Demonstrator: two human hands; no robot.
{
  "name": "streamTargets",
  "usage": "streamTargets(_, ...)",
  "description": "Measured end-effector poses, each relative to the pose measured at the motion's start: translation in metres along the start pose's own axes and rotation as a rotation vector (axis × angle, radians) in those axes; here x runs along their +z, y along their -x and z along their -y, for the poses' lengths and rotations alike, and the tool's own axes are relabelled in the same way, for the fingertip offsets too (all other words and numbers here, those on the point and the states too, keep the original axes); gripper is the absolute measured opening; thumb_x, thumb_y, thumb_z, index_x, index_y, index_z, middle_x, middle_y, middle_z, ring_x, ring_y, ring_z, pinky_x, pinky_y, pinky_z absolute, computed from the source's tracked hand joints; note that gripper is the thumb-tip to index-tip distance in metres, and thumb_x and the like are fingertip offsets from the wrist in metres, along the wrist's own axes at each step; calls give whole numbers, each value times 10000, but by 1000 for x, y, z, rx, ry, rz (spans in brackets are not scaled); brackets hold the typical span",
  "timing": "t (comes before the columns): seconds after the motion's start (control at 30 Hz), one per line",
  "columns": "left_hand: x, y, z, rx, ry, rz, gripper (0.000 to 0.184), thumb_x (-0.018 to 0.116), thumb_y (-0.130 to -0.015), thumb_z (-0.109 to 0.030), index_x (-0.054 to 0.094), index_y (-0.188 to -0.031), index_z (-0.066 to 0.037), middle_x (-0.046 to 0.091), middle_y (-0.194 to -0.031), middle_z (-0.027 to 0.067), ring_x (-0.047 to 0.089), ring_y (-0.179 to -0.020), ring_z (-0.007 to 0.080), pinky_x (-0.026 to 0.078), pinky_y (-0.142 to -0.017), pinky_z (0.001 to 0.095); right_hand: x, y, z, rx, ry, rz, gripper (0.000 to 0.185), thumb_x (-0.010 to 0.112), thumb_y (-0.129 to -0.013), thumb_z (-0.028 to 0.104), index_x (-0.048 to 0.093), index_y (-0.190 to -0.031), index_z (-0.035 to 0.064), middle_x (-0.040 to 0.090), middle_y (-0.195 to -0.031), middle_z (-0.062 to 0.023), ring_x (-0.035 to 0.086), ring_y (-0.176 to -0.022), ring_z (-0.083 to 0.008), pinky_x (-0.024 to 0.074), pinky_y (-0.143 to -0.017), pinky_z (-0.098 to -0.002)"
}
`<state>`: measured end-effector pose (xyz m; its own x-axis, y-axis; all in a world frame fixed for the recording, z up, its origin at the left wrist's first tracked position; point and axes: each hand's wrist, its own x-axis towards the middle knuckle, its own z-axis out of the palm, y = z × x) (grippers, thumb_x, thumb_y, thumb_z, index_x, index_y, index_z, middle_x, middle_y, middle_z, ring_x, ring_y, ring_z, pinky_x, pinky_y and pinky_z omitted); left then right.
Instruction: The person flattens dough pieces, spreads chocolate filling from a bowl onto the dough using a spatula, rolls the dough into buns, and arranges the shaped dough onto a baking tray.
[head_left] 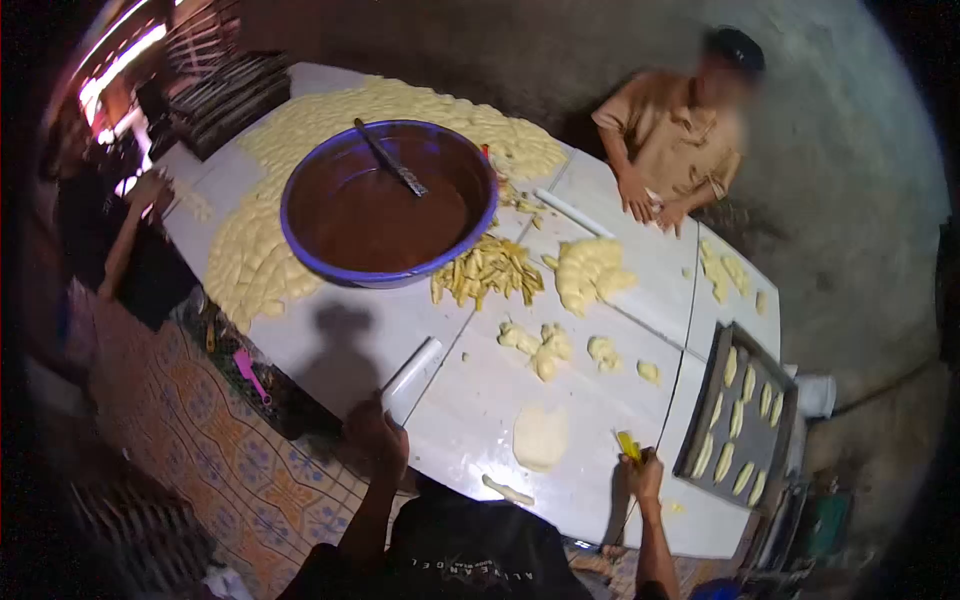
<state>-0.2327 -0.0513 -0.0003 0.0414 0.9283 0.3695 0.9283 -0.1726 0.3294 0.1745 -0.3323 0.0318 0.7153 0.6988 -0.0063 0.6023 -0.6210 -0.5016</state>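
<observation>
My left hand (378,436) is at the table's near edge, closed around the near end of a white rolling pin (413,377); its fingers are partly in shadow. My right hand (645,474) grips a small bright yellow tool (628,446), whose exact kind is unclear, just above the tabletop. Between my hands lies a flattened oval of pale dough (540,438). Closer to me is a thin dough strip (508,490). Beyond the oval sit torn dough lumps (545,350) and a larger dough mound (590,272).
A purple basin (295,235) of brown filling holds a spatula (392,158). Yellowish sliced pieces (487,272) lie beside it. Many shaped dough pieces (250,270) cover the far left. A dark tray (768,440) holds dough rolls. Co-workers stand across (675,140) and left (100,215).
</observation>
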Motion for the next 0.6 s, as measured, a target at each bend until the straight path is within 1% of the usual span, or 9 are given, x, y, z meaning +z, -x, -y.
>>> streamTargets(0.03,5,-1,-3,-32,6,-18,586,684,-826,-43,540,-1393,-80,606,-1191,189,546,-1173,392,372,-1053,560,11,-10,2,-26,-19,-59,260,700,-902,180,622,-963,-60,617,-741,-238,656,-640,-384,488,-577,-437)
streamTargets(0.1,5,-3,-7,23,39,-41,623,676,-860,-47,486,-1452,-77,607,-1189,185,549,-1165,382,372,-1046,562,16,-36,64,-169,-271,75,177,602,-1011,138,557,-1009,-33,624,-677,-100,585,-536,-162,471,-505,-321)
streamTargets(0.13,-2,-2,-10,-3,8,18,622,660,-889,-41,465,-1478,-90,605,-1183,191,550,-1154,378,374,-1040,557,10,-47,114,-51,-505,244,147,493,-1065,110,529,-1079,-31,619,-674,-58,580,-547,-110,466,-503,-284)
streamTargets(0.27,39,10,8,-140,210,65,599,639,-912,-47,478,-1482,-135,604,-1167,208,543,-1146,409,379,-1044,564,14,-109,295,-290,-599,378,233,512,-1065,152,508,-1221,-21,628,-658,-76,582,-522,-112,469,-484,-287)
streamTargets(0.43,38,7,5,-161,206,-12,561,667,-871,-37,551,-1415,-111,603,-1167,193,556,-1126,400,372,-1012,610,88,-176,435,-605,-373,462,231,573,-977,92,595,-1151,-58,633,-638,-98,623,-513,-193,507,-493,-356)
streamTargets(0.5,15,-3,-5,-56,152,-97,594,679,-854,-47,545,-1430,-103,607,-1149,181,571,-1110,395,382,-1006,595,87,-173,485,-854,-219,522,218,576,-926,66,626,-1056,-102,685,-753,-253,708,-601,-329,565,-570,-452)
streamTargets(0.53,16,-1,-8,-123,91,-46,582,683,-844,-44,574,-1414,-82,618,-1126,175,579,-1083,378,394,-1004,557,75,-173,510,-728,-163,737,196,579,-910,46,649,-1018,-101,700,-836,-295,738,-718,-375,584,-660,-496)
streamTargets(0.57,22,1,-6,-136,84,-49,582,683,-844,-44,574,-1414,-82,618,-1126,175,579,-1083,378,394,-1004,557,69,-183,532,-647,-80,857,199,615,-896,67,677,-1029,-67,712,-896,-293,736,-849,-420,582,-749,-536)
streamTargets(0.6,31,1,-2,-116,131,-109,560,681,-847,-46,591,-1398,-69,627,-1129,176,579,-1086,370,396,-1006,550,84,-206,536,-871,24,691,208,631,-884,83,694,-1040,-38,721,-912,-277,733,-884,-421,578,-776,-544)
